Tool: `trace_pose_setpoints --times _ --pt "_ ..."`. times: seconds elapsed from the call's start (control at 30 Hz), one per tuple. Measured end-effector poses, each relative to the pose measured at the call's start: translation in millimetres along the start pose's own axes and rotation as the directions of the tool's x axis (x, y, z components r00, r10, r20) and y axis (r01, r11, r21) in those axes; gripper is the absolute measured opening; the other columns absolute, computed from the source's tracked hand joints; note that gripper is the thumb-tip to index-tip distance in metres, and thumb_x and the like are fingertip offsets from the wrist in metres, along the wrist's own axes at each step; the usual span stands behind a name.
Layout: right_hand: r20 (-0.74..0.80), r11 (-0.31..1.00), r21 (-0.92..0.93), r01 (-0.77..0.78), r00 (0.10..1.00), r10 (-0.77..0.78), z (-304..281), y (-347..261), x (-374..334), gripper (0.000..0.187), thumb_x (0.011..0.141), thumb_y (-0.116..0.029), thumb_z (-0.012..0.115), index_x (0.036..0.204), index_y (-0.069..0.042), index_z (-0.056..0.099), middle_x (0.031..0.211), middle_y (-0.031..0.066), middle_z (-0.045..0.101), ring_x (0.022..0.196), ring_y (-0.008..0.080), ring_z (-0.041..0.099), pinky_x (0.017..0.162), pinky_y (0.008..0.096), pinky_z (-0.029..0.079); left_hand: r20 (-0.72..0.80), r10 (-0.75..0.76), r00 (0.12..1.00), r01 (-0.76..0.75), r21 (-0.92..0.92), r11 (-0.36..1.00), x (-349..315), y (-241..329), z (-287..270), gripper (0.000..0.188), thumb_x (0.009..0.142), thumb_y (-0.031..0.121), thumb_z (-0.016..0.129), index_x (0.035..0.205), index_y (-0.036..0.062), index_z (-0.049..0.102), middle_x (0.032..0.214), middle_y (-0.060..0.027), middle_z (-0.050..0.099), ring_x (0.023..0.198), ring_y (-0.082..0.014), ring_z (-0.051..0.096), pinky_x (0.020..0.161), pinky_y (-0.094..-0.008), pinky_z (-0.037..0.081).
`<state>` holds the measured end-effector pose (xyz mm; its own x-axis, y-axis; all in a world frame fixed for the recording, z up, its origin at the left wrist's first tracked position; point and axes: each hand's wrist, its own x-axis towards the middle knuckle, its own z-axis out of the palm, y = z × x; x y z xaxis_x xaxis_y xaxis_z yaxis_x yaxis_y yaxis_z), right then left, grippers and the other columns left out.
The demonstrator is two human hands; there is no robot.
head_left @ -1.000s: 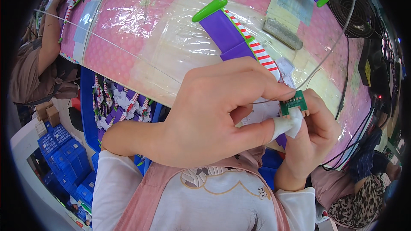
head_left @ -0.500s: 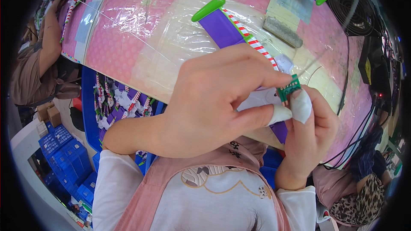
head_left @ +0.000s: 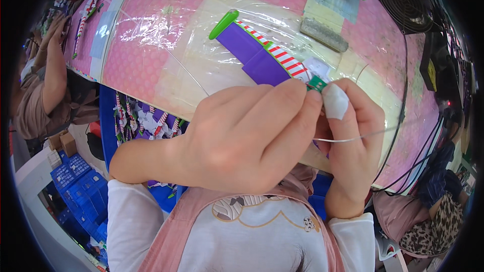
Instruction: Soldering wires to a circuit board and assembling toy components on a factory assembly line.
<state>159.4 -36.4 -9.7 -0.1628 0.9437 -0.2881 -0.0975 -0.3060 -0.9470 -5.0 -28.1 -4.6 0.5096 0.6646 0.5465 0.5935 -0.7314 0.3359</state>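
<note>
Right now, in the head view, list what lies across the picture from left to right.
Co-worker's arm → blue crates → left hand → small green circuit board → right hand → black fan

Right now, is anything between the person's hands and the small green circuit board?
Nothing visible. The left hand and right hand both pinch the small green circuit board directly; a white wrap on one right fingertip sits beside it.

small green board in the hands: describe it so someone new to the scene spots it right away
Start at the pink worktable and follow the purple toy wing with its red-and-white striped edge toward the person. At its near end, the left hand and right hand pinch a tiny green circuit board. It is the only green square piece, beside a white-wrapped fingertip.
</note>
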Motion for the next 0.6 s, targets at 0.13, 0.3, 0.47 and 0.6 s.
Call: trace_pose_setpoints --times 0.13,0.3,0.47,0.6 --pt "-0.05 0.997 0.062 -0.051 0.997 0.054 0.0 -8.5 0.5 0.022 0.091 -0.018 0.048 0.085 0.001 0.057 0.067 0.0005 0.055 0.049 0.004 0.044 0.044 0.0185 0.034 0.036 0.008 0.999 -0.005 -0.085 0.996 12.4 -18.9 3.6 0.027 0.06 -0.007 0.061 0.086 -0.0017 0.063 0.074 -0.0063 0.059 0.057 -0.0138 0.055 0.049 -0.0225 0.043" --pt "-0.246 0.731 -0.674 0.11 0.899 -0.362 -73.2 13.6 -7.2 0.02 0.086 -0.016 0.055 0.084 0.003 0.062 0.072 0.0082 0.061 0.049 0.0072 0.047 0.045 0.0237 0.036 0.249 -0.259 0.933 0.337 -0.356 0.872 36.6 -34.6 -1.5 0.013 0.071 -0.005 0.059 0.083 -0.0003 0.062 0.063 0.0034 0.049 0.05 0.0009 0.036 0.043 -0.0181 0.025" --pt "-0.282 0.724 -0.685 -0.075 0.944 -0.169 -47.5 21.5 -4.8 0.019 0.078 -0.013 0.063 0.075 0.006 0.062 0.056 0.0098 0.056 0.049 0.0087 0.049 0.046 0.025 0.038 0.528 -0.34 0.778 0.587 -0.422 0.691 51.1 -41.6 20.6 0.011 0.077 0.004 0.061 0.086 -0.0017 0.059 0.06 0.005 0.048 0.051 0.0009 0.038 0.044 -0.0174 0.027" --pt "-0.357 0.837 -0.521 -0.164 0.933 -0.039 -48.8 21.9 -1.3 0.012 0.077 -0.007 0.062 0.078 0.005 0.062 0.057 0.0066 0.058 0.052 0.0055 0.049 0.048 0.0215 0.038 0.668 -0.382 0.638 0.757 -0.455 0.469 44.0 -39.4 14.8 0.015 0.079 0.006 0.062 0.091 -0.0023 0.057 0.072 0.0006 0.056 0.06 -0.0012 0.047 0.052 -0.016 0.036"
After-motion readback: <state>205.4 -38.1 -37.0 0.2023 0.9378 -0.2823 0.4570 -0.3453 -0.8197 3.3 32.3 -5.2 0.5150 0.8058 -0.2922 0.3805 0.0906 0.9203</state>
